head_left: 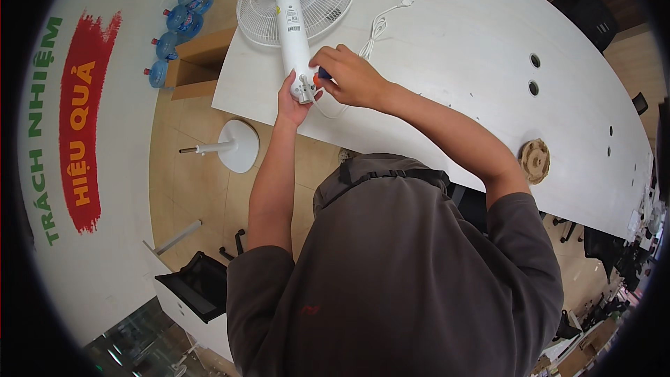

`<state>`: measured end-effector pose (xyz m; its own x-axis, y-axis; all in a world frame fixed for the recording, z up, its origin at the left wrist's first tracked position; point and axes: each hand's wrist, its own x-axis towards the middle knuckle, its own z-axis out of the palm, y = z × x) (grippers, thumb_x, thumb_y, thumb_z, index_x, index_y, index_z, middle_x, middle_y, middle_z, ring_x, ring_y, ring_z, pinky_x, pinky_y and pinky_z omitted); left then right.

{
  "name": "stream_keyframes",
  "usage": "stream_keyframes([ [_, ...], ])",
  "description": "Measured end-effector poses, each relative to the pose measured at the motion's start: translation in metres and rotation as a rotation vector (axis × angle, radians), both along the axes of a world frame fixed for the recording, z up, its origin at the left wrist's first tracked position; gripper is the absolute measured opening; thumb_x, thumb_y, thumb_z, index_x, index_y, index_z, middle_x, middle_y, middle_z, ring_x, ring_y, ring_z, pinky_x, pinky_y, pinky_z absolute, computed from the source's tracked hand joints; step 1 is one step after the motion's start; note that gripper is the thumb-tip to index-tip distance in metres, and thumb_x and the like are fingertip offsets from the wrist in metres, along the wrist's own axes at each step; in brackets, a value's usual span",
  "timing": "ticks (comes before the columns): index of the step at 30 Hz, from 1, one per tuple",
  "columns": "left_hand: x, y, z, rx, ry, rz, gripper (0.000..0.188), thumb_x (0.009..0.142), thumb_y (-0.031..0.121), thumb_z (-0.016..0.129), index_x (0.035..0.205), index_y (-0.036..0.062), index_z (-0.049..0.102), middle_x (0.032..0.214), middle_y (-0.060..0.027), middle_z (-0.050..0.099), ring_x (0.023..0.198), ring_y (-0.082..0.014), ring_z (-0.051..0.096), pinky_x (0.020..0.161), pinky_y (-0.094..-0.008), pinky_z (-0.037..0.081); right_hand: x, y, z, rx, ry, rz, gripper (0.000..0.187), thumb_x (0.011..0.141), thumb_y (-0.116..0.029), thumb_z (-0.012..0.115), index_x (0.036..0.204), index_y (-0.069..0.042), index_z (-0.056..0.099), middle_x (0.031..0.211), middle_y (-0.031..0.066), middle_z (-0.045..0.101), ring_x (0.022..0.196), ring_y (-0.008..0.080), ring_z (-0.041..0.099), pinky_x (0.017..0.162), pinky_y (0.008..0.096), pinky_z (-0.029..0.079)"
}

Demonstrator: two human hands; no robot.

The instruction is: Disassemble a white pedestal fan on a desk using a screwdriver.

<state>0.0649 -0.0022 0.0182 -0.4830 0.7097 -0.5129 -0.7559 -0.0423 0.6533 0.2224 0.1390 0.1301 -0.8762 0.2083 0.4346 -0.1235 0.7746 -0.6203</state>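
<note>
A white electric fan (292, 38) lies on the white table with its round wire cage at the far end and the lower end of its body toward me. My left hand (292, 105) is wrapped round that lower end, near the table's edge. In my right hand (352, 78) is a screwdriver (323, 73) with a blue and orange handle, held against the side of the fan's lower end. Its tip is hidden. A bundled white power cord (377, 30) with a plug lies to the right of the fan.
On the floor at left stand a round white fan base (241, 146) with a pole, an open cardboard box (195, 66) and several blue water bottles (187, 19). A brown moulded-pulp piece (534, 161) rests on the table (460, 35) at right. A black chair (197, 286) is at lower left.
</note>
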Motion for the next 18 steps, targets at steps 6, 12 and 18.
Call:
stream_keyframes([
  [6,0.001,0.000,0.001,-0.026,0.003,0.000,0.052,0.092,0.046,0.052,0.129,0.0087,0.050,0.108,-0.0096,0.064,0.099,-0.0270,0.064,0.087,-0.0447,0.051,-0.005,0.001,0.003,-0.073,-0.214,-0.098,0.034,0.087,-0.015,0.066,0.115,-0.002,0.054,0.099,0.0147,0.059,0.091,0.0327,0.059,0.078,0.0426,0.049],
  [12,-0.001,-0.001,0.000,-0.012,0.008,-0.011,0.050,0.092,0.046,0.053,0.129,0.0119,0.050,0.111,-0.0072,0.064,0.102,-0.0243,0.062,0.086,-0.0435,0.051,-0.008,-0.003,0.005,-0.059,-0.137,-0.054,0.036,0.085,-0.012,0.066,0.117,-0.002,0.053,0.103,0.0154,0.055,0.088,0.0319,0.063,0.074,0.0412,0.051],
  [18,0.002,0.003,0.002,-0.049,0.030,-0.008,0.050,0.091,0.047,0.053,0.129,0.0143,0.051,0.113,-0.0053,0.064,0.105,-0.0220,0.060,0.087,-0.0436,0.051,-0.004,-0.001,0.005,-0.008,-0.081,0.027,0.033,0.087,-0.016,0.063,0.116,-0.002,0.055,0.103,0.0155,0.057,0.085,0.0322,0.064,0.072,0.0405,0.053],
])
